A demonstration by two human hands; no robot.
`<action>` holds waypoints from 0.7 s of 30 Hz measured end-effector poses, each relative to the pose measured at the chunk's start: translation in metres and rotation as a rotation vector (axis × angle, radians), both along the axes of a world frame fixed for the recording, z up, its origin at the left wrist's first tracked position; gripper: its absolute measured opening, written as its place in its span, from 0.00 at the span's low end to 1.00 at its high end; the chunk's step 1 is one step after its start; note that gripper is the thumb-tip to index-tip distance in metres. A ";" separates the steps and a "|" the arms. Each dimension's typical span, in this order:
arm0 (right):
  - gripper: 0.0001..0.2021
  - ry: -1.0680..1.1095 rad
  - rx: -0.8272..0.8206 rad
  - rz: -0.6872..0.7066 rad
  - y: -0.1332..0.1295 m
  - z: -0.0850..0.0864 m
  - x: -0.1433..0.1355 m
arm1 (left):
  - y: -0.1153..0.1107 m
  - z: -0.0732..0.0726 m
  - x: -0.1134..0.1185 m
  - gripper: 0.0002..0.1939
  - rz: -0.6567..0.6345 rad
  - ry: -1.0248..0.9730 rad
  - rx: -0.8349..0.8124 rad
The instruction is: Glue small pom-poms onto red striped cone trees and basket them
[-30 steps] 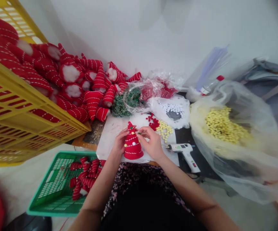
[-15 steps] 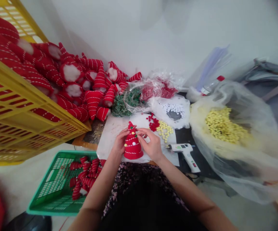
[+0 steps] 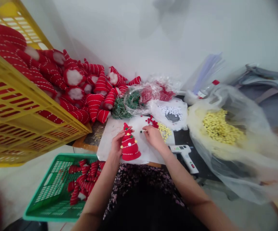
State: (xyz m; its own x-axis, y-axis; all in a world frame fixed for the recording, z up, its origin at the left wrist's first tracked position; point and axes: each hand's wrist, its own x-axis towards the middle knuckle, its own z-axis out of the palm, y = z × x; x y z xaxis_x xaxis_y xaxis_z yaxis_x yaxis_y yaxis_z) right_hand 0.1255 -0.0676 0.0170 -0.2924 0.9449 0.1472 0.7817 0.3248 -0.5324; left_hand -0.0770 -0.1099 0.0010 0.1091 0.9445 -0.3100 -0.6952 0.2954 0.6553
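Note:
My left hand (image 3: 118,142) is closed around the upper left side of a red fabric cone tree (image 3: 131,152) with white dashed stitching. Green, yellow and white pom-poms dot the cone, which stands tilted on white paper (image 3: 107,141). To the right of the cone, my right hand (image 3: 152,136) has its thumb and forefinger pinched together at a small dark green pom-pom (image 3: 141,132). Just beyond that hand lie red pom-poms (image 3: 152,121) and yellow pom-poms (image 3: 164,131). A white glue gun (image 3: 185,155) rests on the dark tabletop beside my right forearm.
A yellow crate (image 3: 30,106) at left overflows with red striped stuffed pieces (image 3: 95,102). Below it sits a green basket (image 3: 40,210) with smaller ones. Bags of green pieces (image 3: 123,107), white pom-poms (image 3: 172,110) and yellow pom-poms (image 3: 219,126) line the back and right.
My right hand has come away from the cone's right side to the paper, where the green pom-pom now shows at its fingertips. The cone, still in my left hand, tilts slightly more left.

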 end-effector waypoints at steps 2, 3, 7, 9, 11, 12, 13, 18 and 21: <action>0.13 -0.222 -0.065 0.081 0.005 0.002 -0.007 | -0.005 0.004 -0.006 0.28 0.013 0.005 0.001; 0.13 -0.284 -0.082 0.099 0.006 0.002 -0.011 | -0.009 0.006 -0.010 0.27 0.024 0.005 -0.001; 0.15 -0.341 -0.093 0.136 0.004 0.003 -0.022 | -0.035 0.011 -0.037 0.25 0.095 -0.007 -0.017; 0.14 -0.331 -0.088 0.164 0.004 0.001 -0.021 | -0.055 0.009 -0.055 0.25 0.152 -0.004 -0.028; 0.13 -0.253 -0.072 0.180 0.005 -0.003 -0.017 | -0.080 0.005 -0.073 0.24 0.231 0.007 -0.057; 0.12 -0.181 -0.059 0.188 0.005 -0.006 -0.015 | -0.094 0.002 -0.082 0.23 0.279 0.013 -0.077; 0.11 -0.099 -0.046 0.200 0.005 -0.009 -0.014 | -0.109 -0.002 -0.091 0.22 0.330 0.020 -0.101; 0.07 0.289 0.082 0.194 0.004 -0.005 -0.007 | -0.185 -0.029 -0.139 0.22 0.552 0.089 -0.307; 0.11 0.449 0.210 0.066 0.014 0.017 -0.005 | -0.222 -0.056 -0.182 0.22 0.612 0.272 -0.507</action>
State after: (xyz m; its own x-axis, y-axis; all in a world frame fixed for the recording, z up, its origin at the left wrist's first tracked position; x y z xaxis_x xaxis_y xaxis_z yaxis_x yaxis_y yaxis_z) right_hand 0.1204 -0.0537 0.0336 -0.2148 0.8632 0.4570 0.4644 0.5019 -0.7297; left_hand -0.2587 -0.3317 -0.0551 -0.5173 0.5519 -0.6541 -0.6657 0.2207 0.7128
